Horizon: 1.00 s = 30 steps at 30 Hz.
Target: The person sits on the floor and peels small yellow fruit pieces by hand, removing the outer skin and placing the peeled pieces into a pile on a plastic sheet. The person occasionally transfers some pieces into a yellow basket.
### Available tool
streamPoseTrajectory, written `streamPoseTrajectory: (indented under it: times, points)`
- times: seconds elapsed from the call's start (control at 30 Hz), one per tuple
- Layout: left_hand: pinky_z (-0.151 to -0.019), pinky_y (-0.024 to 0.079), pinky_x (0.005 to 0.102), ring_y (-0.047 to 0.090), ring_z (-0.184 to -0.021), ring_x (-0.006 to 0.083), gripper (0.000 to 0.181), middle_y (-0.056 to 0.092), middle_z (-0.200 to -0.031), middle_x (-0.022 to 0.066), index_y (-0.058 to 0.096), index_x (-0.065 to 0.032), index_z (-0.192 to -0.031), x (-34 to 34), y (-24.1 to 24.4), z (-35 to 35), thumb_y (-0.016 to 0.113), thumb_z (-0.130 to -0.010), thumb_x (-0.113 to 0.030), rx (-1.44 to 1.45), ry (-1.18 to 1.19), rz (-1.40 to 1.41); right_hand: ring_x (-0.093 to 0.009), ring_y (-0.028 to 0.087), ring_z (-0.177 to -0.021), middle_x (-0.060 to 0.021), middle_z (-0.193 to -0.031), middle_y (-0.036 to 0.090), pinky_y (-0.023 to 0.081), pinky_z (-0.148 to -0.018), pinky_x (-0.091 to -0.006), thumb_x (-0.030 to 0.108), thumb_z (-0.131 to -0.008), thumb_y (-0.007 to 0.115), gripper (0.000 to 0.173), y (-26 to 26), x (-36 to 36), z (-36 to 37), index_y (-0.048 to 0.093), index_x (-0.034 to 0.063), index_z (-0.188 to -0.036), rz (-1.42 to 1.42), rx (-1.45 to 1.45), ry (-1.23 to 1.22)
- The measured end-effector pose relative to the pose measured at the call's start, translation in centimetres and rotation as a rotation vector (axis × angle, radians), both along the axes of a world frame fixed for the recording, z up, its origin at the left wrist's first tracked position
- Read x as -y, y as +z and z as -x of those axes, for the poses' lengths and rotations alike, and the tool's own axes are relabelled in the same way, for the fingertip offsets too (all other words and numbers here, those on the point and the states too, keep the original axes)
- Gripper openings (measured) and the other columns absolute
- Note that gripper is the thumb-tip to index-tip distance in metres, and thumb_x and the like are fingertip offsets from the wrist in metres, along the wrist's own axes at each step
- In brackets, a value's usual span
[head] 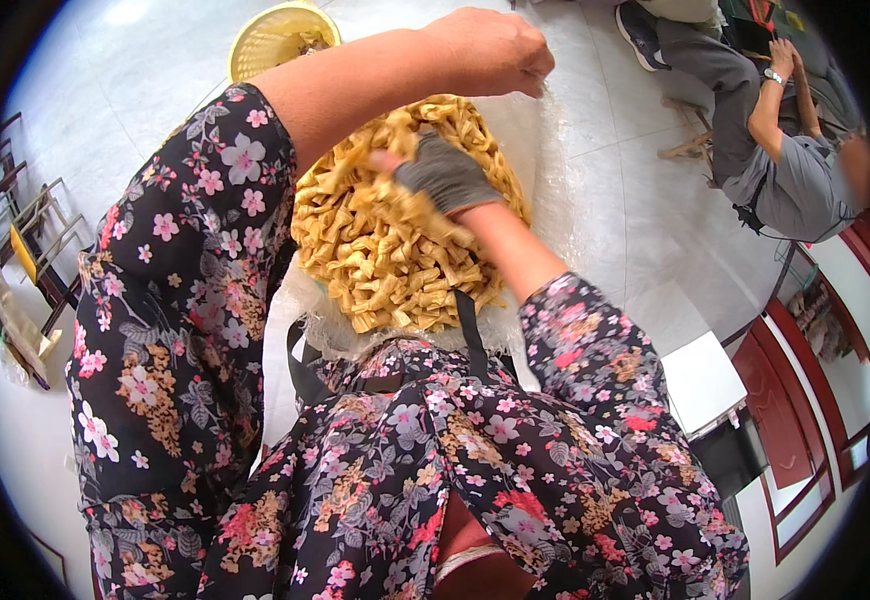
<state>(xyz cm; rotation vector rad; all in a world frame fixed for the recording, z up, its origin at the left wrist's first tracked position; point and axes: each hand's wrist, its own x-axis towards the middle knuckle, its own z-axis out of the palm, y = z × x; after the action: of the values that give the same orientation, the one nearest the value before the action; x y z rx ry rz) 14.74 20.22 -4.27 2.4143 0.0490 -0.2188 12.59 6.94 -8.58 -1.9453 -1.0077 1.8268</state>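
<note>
A large heap of yellowish-tan knotted strips point(382, 255), possibly dried bean curd knots, fills a white sack lined with clear plastic film point(555, 172) before me. My left arm reaches across above the heap. At the sack's far right, the bare fingers of my left hand point(495, 52) are closed, seemingly pinching the edge of the film. My right hand point(446, 172), in a grey glove with bare fingertips, is over the upper part of the heap among the knots. Motion blurs its fingers, so what they hold is unclear. A dark strap point(470, 330) lies at the heap's near edge.
Beyond my left arm stands a yellow plastic basket point(281, 41) with some pieces inside. At the upper right a seated person in grey point(795, 180) is beside a wooden stool point(686, 142). Metal-framed racks point(44, 232) are at the left, a white box point(705, 382) at the right.
</note>
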Motion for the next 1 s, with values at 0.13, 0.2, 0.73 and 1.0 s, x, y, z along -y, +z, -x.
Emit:
streamPoseTrajectory:
  times: [0.13, 0.2, 0.73, 1.0]
  points:
    - [-0.066, 0.049, 0.0387, 0.063, -0.073, 0.0271, 0.016, 0.065, -0.076, 0.0097, 0.066, -0.0106, -0.086, -0.9, -0.9, -0.1, 0.061, -0.082, -0.025, -0.021, 0.019, -0.064, -0.035, 0.048, -0.114, -0.0226, -0.122, 0.051, 0.036, -0.097, -0.0432, 0.057, -0.078, 0.053, 0.070, 1.0, 1.4, 4.1, 0.051, 0.0016, -0.122, -0.215, 0.398, 0.046]
    - [-0.067, 0.050, 0.0380, 0.064, -0.073, 0.0251, 0.016, 0.066, -0.076, 0.0083, 0.067, -0.0112, -0.089, -1.2, -1.3, 0.2, 0.061, -0.082, -0.025, -0.041, 0.070, -0.103, -0.038, 0.041, -0.120, -0.0213, -0.131, 0.044, 0.032, -0.100, -0.0451, 0.053, -0.077, 0.057, 0.071, 1.9, 1.9, 4.9, 0.047, 0.0048, -0.128, -0.298, 0.433, 0.082]
    - [-0.081, 0.045, 0.0382, 0.056, -0.093, 0.0283, 0.020, 0.060, -0.096, 0.0100, 0.062, -0.0083, -0.101, 8.2, 1.8, 17.7, 0.060, -0.082, -0.015, 0.096, 0.566, 0.171, -0.035, 0.051, -0.106, -0.0154, -0.101, 0.058, 0.040, -0.091, -0.0425, 0.022, -0.075, 0.058, 0.024, 4.2, 8.3, 5.5, 0.060, 0.0068, -0.093, -0.673, 0.138, 0.266]
    - [-0.092, 0.039, 0.0407, 0.050, -0.107, 0.0282, 0.028, 0.058, -0.104, 0.0083, 0.061, -0.0074, -0.104, 12.3, -0.8, 22.5, 0.063, -0.078, -0.018, -0.105, 0.630, 0.017, -0.027, 0.059, -0.087, -0.0114, -0.095, 0.061, 0.048, -0.080, -0.0350, 0.007, -0.079, 0.056, 0.014, 3.2, 10.0, 0.7, 0.060, 0.0051, -0.093, -0.688, 0.200, -0.034]
